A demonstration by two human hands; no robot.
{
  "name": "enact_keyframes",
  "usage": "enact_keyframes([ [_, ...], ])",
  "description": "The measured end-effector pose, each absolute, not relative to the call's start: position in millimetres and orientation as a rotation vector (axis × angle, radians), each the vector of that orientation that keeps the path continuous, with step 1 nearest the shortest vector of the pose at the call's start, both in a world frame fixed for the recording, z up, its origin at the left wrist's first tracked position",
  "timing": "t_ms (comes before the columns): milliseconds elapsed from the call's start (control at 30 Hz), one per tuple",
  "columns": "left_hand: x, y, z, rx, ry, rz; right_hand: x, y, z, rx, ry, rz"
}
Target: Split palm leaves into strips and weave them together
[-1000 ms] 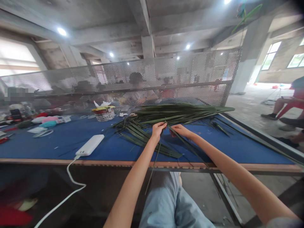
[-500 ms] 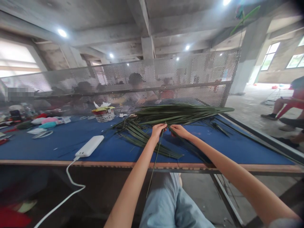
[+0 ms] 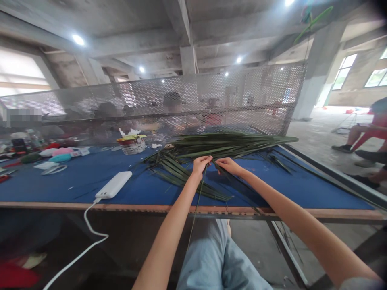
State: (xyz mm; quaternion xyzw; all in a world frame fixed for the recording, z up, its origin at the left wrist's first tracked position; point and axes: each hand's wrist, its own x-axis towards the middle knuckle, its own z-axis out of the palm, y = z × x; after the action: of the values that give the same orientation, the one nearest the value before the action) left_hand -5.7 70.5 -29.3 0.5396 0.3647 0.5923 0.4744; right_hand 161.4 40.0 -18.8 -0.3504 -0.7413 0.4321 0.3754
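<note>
Your left hand (image 3: 200,167) and right hand (image 3: 229,166) pinch thin palm strips (image 3: 196,211) between closed fingers (image 3: 208,159). A hard tug could split a strip or tangle the frond (image 3: 223,145).

Ceiling: bare concrete slab (image 3: 133,36) crossed by deep beams, with round white lights (image 3: 78,40) set along it.
Windows: a large, glaring window (image 3: 18,68) on the left; smaller windows (image 3: 376,78) in the far right wall, showing green outside.
Column: a square concrete column (image 3: 320,68) right of the screen.
Screen: a perforated metal panel (image 3: 242,90) runs along the table's far side.
Furniture: a long blue-topped table (image 3: 45,189) with a wooden edge, on a metal frame.
Floor: dusty, pale concrete (image 3: 314,137).
</note>
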Motion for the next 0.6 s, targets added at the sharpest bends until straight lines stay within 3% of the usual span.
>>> enact_keyframes([
  [233, -4, 66, -25, 1.263, 0.888, 1.429, 160, 39, -18, -0.873, -1.917, 1.081],
  [600, -8, 64, -19, 1.132, 0.835, 1.334, 168, 46, -24, -1.058, -2.061, 0.465],
])
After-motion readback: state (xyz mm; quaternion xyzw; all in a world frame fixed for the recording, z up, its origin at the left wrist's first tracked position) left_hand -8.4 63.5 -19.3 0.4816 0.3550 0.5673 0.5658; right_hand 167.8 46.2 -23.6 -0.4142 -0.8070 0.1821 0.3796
